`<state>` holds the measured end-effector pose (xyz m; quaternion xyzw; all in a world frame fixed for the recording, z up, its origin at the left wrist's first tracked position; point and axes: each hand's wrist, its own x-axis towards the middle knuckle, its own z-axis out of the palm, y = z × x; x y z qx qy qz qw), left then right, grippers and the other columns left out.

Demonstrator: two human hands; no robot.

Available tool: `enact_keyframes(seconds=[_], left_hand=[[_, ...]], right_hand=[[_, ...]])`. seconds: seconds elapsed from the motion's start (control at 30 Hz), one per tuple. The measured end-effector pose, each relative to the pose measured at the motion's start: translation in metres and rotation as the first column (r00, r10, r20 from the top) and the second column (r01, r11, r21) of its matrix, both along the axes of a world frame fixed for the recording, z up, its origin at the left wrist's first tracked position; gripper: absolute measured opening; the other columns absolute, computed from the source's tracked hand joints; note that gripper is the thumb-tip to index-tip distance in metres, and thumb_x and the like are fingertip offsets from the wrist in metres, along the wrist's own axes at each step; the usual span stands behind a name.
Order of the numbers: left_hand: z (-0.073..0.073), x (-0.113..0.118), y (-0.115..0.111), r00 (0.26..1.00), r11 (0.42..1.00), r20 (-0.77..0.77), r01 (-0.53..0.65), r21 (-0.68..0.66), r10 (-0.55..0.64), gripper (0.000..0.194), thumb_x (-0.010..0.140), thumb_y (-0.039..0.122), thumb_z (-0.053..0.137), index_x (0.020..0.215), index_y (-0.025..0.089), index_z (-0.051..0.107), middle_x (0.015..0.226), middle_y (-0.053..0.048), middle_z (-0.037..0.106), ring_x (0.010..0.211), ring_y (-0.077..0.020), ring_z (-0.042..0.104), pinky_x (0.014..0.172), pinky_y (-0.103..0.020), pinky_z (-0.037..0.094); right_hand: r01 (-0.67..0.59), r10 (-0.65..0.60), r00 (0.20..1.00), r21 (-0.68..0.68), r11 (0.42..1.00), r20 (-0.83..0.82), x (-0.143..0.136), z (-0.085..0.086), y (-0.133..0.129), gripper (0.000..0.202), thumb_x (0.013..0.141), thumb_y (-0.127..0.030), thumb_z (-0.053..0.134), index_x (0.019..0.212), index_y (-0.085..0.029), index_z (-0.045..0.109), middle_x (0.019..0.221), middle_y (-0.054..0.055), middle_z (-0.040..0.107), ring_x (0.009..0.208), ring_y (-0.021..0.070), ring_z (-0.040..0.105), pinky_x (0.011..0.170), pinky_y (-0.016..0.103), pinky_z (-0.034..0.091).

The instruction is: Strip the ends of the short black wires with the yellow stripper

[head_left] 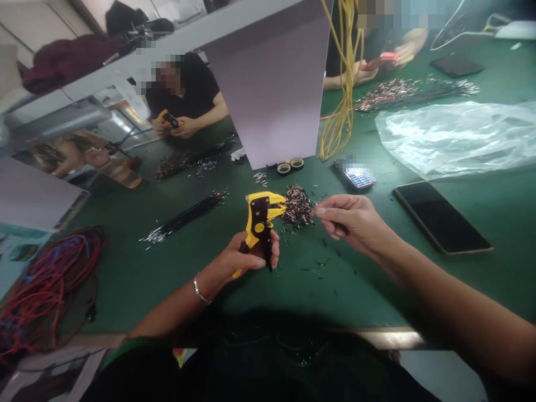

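Observation:
My left hand (251, 254) is wrapped round the handles of a yellow and black wire stripper (260, 215), whose jaws point right toward a pile of short copper-ended wire pieces (298, 205). At the pile's right side, my right hand (349, 219) is closed in a pinch. Whatever lies between its fingertips is too small to name. A bundle of black wires (188, 216) with bare ends lies to the left of the stripper. Small black scraps (322, 263) are scattered on the green table (167, 290) below the pile.
Two tape rolls (290, 166), a lit phone (355, 174) and a larger dark phone (441, 216) lie behind and right. Clear plastic (456, 137) is beyond. Red and blue cables (54, 279) fill the left. Other people's hands work across a divider (268, 89).

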<state>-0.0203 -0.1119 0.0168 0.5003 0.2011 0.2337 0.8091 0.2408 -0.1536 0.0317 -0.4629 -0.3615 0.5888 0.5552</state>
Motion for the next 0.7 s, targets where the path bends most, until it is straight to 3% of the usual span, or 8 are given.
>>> enact_keyframes(seconds=[0.33, 0.7], left_hand=[[0.0028, 0.0045, -0.0012, 1.000, 0.999, -0.024, 0.018, -0.026, -0.019, 0.046, 0.065, 0.016, 0.076, 0.109, 0.013, 0.065, 0.091, -0.008, 0.065, 0.075, -0.0198, 0.063, 0.070, -0.037, 0.053], [0.0055, 0.0041, -0.0046, 0.996, 0.997, -0.040, 0.074, -0.018, -0.075, 0.046, 0.066, 0.018, 0.078, 0.110, 0.013, 0.066, 0.089, -0.008, 0.065, 0.076, -0.0209, 0.063, 0.071, -0.038, 0.052]], right_hand=[[-0.103, 0.104, 0.995, -0.076, 0.992, 0.009, 0.0021, -0.0018, 0.0026, 0.014, 0.072, -0.032, 0.075, 0.068, -0.019, 0.070, 0.042, -0.003, 0.057, 0.033, 0.0052, 0.033, 0.034, 0.024, 0.024], [-0.113, 0.113, 0.994, -0.062, 0.992, -0.005, -0.0009, -0.0072, 0.0016, 0.016, 0.072, -0.032, 0.077, 0.068, -0.018, 0.070, 0.043, -0.003, 0.058, 0.033, 0.0051, 0.038, 0.034, 0.023, 0.025]])
